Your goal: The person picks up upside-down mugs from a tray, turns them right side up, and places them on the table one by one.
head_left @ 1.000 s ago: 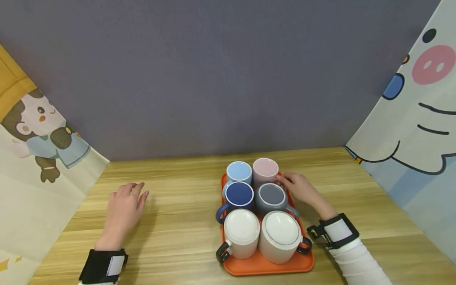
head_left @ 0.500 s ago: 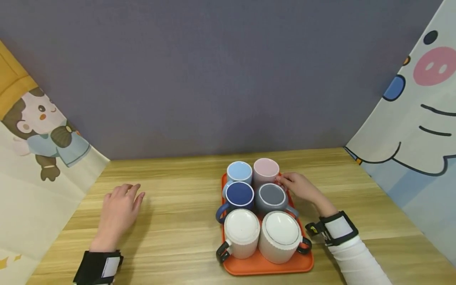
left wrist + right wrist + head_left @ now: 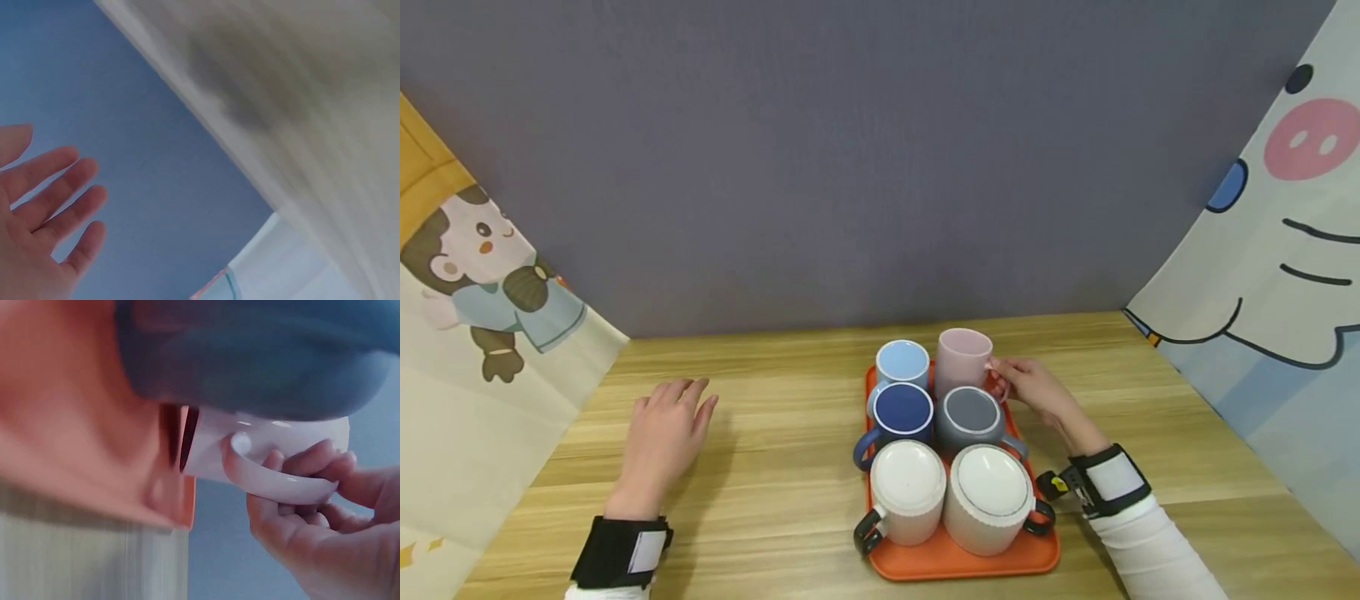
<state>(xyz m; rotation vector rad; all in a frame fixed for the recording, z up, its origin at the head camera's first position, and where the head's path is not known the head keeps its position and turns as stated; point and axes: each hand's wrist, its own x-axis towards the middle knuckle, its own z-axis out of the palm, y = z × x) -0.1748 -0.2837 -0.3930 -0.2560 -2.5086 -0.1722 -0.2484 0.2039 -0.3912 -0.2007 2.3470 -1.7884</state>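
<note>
In the head view an orange tray [image 3: 925, 567] bears mugs standing upside down in two columns. At its far right corner is a pink mug [image 3: 962, 367], its base up. My right hand [image 3: 1037, 392] grips this mug by the handle. In the right wrist view the fingers curl through the pink handle [image 3: 275, 481], and the mug's rim is tilted slightly off the tray floor, showing a dark gap. My left hand [image 3: 662, 442] hovers over the table at the left, holding nothing, fingers loosely spread; the left wrist view shows its fingers [image 3: 62, 194] apart.
Close beside the pink mug stand a light blue mug [image 3: 902, 362] and a grey mug [image 3: 972, 417]. A dark blue mug [image 3: 902, 412] and two white mugs with black handles, one white mug [image 3: 988, 500] at front right, fill the tray. A grey wall [image 3: 865, 167] rises behind the table.
The pink mug has risen a little and shifted slightly right, with my right hand holding its handle. My left hand has drifted only slightly; the other mugs stay put.
</note>
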